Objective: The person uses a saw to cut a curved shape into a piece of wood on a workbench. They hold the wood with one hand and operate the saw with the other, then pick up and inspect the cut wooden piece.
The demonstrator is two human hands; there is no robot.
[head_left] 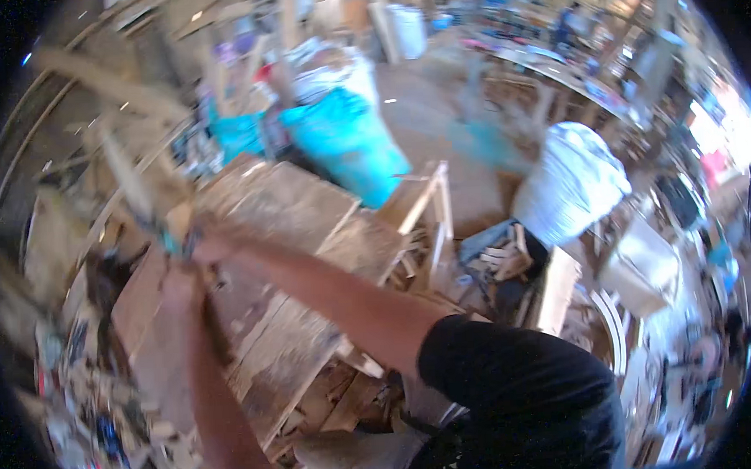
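Both the left hand and right hand adjoin a blurred pale-and-teal tool near the left edge of the wooden bench; finger closure cannot be determined.

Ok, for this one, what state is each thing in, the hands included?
Left hand: curled, exact grip blurred
Right hand: close beside the other, grip blurred
Long pale blade-like piece: slanted, pointing away beyond the hands, blurred
Plank-topped workbench: worn, patchily stained
Turquoise sack: bulging, tilted
Whitish sack: bulging, tilted
Wood offcuts: loosely heaped
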